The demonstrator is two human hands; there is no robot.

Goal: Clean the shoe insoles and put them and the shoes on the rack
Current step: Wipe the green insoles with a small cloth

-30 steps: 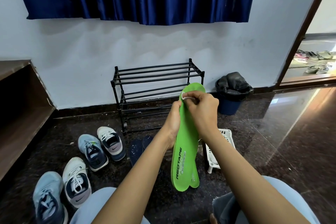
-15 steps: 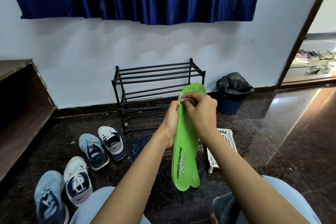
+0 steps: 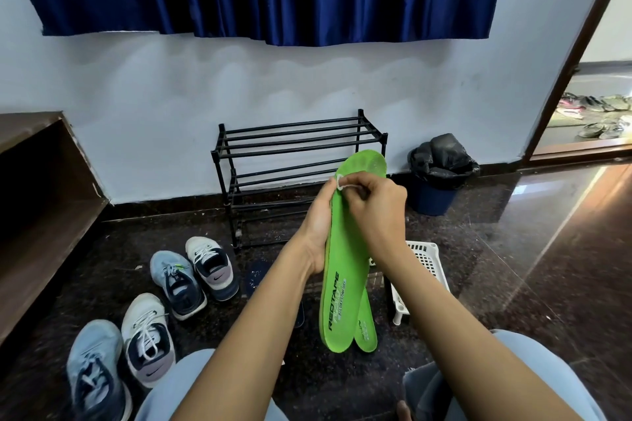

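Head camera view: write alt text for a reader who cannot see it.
A person's left hand holds two green insoles upright while the right hand pinches a small white item at the front one's toe end. Beyond stand a black shoe rack and four sneakers on the dark floor at left.

The green insoles (image 3: 342, 284) in the grip look matt, finely textured like cloth; the small white piece (image 3: 342, 183) pinched against them is too small to judge. Beyond the grip, the rack (image 3: 360, 123) is smooth black metal; beneath, the dark speckled floor (image 3: 513, 267) is polished glossy; to its right, a white plastic basket (image 3: 427, 260).
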